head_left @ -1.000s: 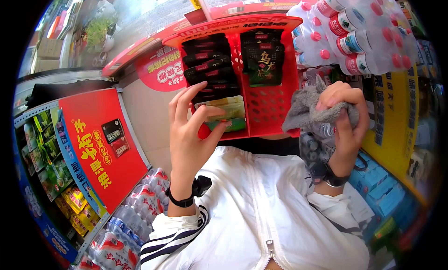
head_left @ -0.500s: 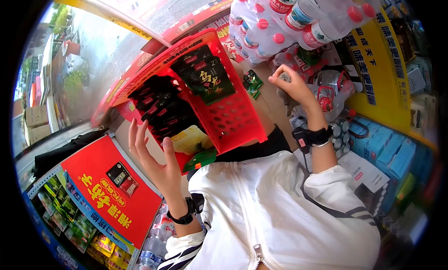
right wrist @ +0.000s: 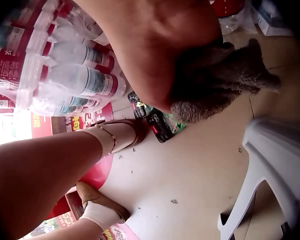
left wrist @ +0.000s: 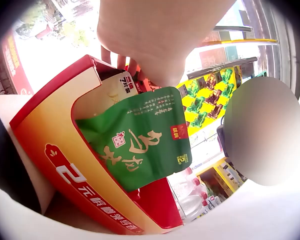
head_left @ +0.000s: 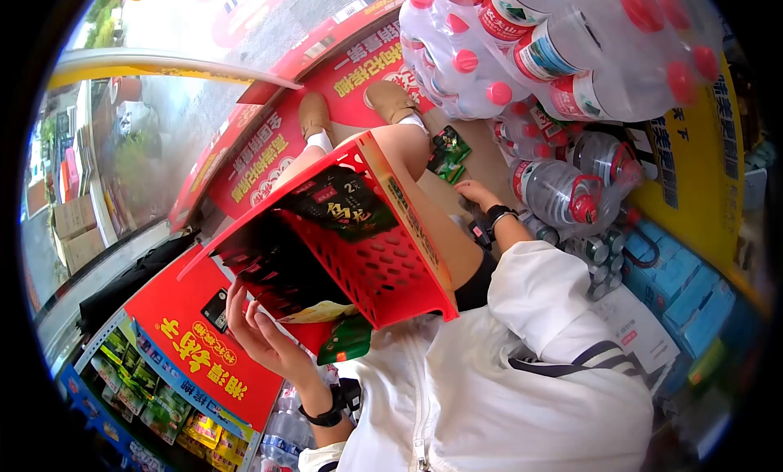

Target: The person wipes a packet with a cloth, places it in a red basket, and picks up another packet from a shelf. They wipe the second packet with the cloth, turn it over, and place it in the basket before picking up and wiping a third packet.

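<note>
Head view: where is the red tray seen?
— Tilted on the lap, its lower end propped by the left hand, fingers held wide; a green packet is seen sticking out.
— And the right hand?
— A grey cloth is gripped in its fingers, low over the floor.

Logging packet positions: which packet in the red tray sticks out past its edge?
The green packet, poking over the red tray's lower lip by the left hand; the black packets lie inside.
</note>
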Demonstrator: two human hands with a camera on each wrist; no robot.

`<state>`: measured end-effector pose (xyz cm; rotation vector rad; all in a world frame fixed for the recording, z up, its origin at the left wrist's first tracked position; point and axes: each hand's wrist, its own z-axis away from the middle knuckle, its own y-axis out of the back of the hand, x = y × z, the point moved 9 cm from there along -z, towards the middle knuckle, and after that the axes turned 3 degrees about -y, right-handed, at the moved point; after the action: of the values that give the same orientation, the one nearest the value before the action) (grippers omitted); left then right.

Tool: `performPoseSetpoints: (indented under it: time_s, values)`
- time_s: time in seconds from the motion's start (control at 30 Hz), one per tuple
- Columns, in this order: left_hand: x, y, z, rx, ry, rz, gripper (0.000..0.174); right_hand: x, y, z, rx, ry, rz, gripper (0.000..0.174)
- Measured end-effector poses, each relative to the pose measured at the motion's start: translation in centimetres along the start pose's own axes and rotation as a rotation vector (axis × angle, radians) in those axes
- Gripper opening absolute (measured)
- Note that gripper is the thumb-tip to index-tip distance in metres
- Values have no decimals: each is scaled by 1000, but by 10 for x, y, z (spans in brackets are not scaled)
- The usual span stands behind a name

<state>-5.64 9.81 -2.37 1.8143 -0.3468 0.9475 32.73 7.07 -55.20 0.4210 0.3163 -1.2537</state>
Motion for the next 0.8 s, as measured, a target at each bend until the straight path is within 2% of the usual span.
performPoseSetpoints:
  time_s: [0.03, 0.23, 0.3, 0.33, 0.37, 0.4, 0.43, 0.5, 0.63, 0.7, 0.73, 0.8]
  values:
    - [-5, 1, 0, 4, 48, -5, 31, 4, -2, -4, 17, 20, -39, 25]
    - [-5, -2, -8, 35, 50, -57, 30, 46, -37, -42, -101, -80, 16, 29]
    - [-9, -1, -10, 63, 77, -43, 28, 15, -28, -31, 127, 139, 634, 27]
    - [-8, -1, -12, 83, 54, -79, 25, -3, -25, -19, 121, 134, 635, 27]
    - [-8, -3, -13, 80, 58, -83, 25, -26, -26, 1, 29, 51, 750, 27]
    - [-11, -2, -13, 100, 88, -76, 25, -34, -30, 12, -65, -31, 863, 28]
    - [-12, -1, -14, 121, 117, -72, 24, -30, -34, 6, -74, -33, 863, 28]
    - [-12, -1, -15, 132, 126, -74, 23, -23, -45, -9, -66, -3, 1297, 30]
    - [-22, 0, -11, 149, 222, -66, 26, -18, -56, -20, -52, 67, 1380, 39]
    - [-23, 3, -9, 183, 253, -65, 25, -13, -52, -18, 40, -14, 1352, 49]
    - [-24, 3, -10, 173, 249, -78, 26, -11, -51, -20, -15, -54, 1358, 55]
    - [-22, -1, -15, 161, 239, -84, 26, -17, -49, -18, -2, -49, 1324, 56]
